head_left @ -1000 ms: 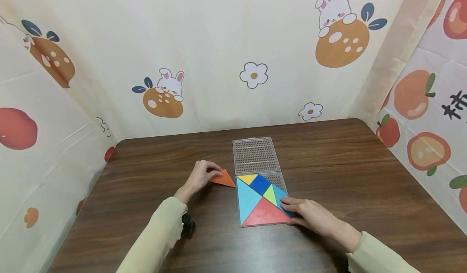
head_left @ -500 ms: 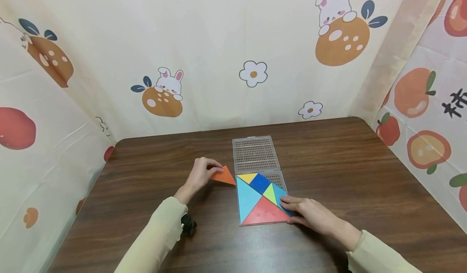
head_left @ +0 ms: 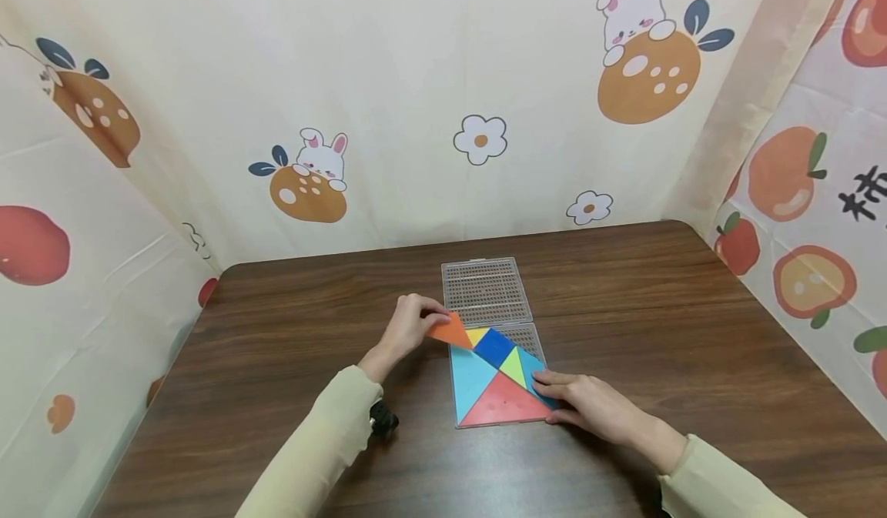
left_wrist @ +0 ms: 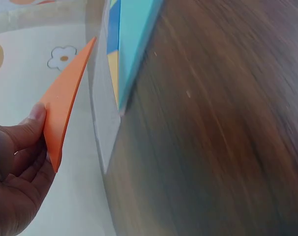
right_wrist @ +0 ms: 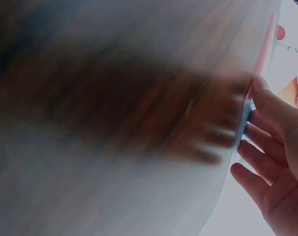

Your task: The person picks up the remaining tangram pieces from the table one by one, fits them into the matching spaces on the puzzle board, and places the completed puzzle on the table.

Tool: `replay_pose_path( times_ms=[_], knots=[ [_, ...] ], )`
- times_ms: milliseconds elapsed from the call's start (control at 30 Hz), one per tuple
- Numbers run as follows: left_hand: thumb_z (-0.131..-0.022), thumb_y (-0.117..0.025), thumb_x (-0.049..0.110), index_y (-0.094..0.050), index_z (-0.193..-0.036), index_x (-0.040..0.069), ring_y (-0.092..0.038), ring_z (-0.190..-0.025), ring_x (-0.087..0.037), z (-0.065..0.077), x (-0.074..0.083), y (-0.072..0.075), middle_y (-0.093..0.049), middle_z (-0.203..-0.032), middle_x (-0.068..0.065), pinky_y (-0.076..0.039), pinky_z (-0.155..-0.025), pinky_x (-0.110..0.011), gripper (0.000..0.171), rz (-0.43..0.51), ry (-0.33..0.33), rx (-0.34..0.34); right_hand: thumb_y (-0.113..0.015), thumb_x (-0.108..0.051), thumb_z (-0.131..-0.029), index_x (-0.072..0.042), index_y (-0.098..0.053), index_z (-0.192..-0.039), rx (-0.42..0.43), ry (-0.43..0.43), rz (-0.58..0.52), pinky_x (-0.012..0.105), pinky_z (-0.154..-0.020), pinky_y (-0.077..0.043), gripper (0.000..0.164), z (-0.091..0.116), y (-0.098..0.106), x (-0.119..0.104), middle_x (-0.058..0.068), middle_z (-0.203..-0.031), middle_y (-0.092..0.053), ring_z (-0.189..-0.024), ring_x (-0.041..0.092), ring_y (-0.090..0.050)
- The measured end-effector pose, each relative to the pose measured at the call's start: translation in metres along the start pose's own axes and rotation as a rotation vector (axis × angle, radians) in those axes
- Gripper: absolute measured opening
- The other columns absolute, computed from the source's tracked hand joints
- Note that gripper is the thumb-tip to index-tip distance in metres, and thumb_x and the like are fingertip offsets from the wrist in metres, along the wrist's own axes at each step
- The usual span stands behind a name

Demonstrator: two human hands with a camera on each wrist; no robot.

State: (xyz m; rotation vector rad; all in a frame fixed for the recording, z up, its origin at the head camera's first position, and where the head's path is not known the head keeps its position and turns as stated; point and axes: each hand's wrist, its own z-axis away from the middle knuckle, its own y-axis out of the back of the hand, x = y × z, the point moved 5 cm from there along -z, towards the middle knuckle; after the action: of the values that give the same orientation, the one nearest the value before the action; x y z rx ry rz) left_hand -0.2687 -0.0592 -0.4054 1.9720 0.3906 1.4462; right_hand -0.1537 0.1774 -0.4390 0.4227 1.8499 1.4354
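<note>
My left hand (head_left: 412,324) pinches an orange tangram triangle (head_left: 453,332) between thumb and fingers. In the left wrist view this triangle (left_wrist: 63,105) is raised and tilted. In the head view it overlaps the tray's upper-left corner and partly hides a yellow triangle (head_left: 478,333). The clear tray (head_left: 528,339) bears a large light blue triangle (head_left: 470,375), a red triangle (head_left: 506,405), a dark blue square (head_left: 494,347), a yellow-green triangle (head_left: 513,369) and a blue piece (head_left: 530,365). My right hand (head_left: 596,406) rests at the lower-right corner, fingertips on the blue piece, thumb at the edge.
Joined behind the tray lies its open gridded lid (head_left: 487,293), flat on the dark wooden table (head_left: 346,287). A printed curtain (head_left: 416,79) stands behind the table and along both sides. A black device (head_left: 383,419) sits at the left wrist.
My left hand has carried the orange triangle rightward and slightly up, from beside the tray to over its upper-left corner. The right hand has stayed in place.
</note>
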Motion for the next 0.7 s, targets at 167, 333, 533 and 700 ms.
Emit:
replay_pose_path(
  times_ms=[167, 333, 533, 700],
  knots=[
    [-0.079, -0.065, 0.008, -0.071, -0.086, 0.002, -0.056, -0.07, -0.015, -0.006, 0.009, -0.01, -0.066, -0.083, -0.007, -0.049, -0.064, -0.023, 0.011, 0.016, -0.025, -0.042, -0.067, -0.019, -0.079, -0.001, -0.06, -0.114, -0.001, 0.001, 0.001, 0.037, -0.076, -0.048, 0.04, 0.0, -0.001, 0.0, 0.013, -0.119, -0.055, -0.103, 0.026, -0.055],
    [-0.08, -0.064, 0.008, -0.071, -0.088, 0.002, -0.056, -0.07, -0.014, -0.013, 0.014, -0.017, -0.066, -0.083, -0.007, -0.049, -0.064, -0.021, 0.012, 0.014, -0.037, -0.054, -0.067, -0.019, -0.079, -0.001, -0.06, -0.114, 0.003, 0.007, 0.005, 0.037, -0.076, -0.048, 0.04, 0.0, -0.001, 0.0, 0.013, -0.119, -0.055, -0.102, 0.026, -0.055],
    [-0.08, -0.064, 0.007, -0.071, -0.086, 0.001, -0.057, -0.073, -0.015, -0.02, 0.02, -0.025, -0.067, -0.084, -0.008, -0.049, -0.065, -0.021, 0.01, 0.028, -0.052, -0.054, -0.067, -0.02, -0.078, -0.001, -0.06, -0.114, 0.009, 0.003, 0.018, 0.037, -0.075, -0.048, 0.041, 0.0, -0.001, 0.0, 0.013, -0.119, -0.055, -0.103, 0.026, -0.055],
    [-0.08, -0.064, 0.008, -0.071, -0.086, 0.002, -0.057, -0.074, -0.013, -0.025, 0.024, -0.03, -0.067, -0.083, -0.007, -0.048, -0.064, -0.02, 0.011, 0.03, -0.054, -0.067, -0.067, -0.022, -0.078, -0.002, -0.059, -0.115, 0.009, 0.0, 0.029, 0.037, -0.076, -0.048, 0.042, 0.001, -0.001, -0.001, 0.012, -0.119, -0.054, -0.103, 0.025, -0.055]
  ],
)
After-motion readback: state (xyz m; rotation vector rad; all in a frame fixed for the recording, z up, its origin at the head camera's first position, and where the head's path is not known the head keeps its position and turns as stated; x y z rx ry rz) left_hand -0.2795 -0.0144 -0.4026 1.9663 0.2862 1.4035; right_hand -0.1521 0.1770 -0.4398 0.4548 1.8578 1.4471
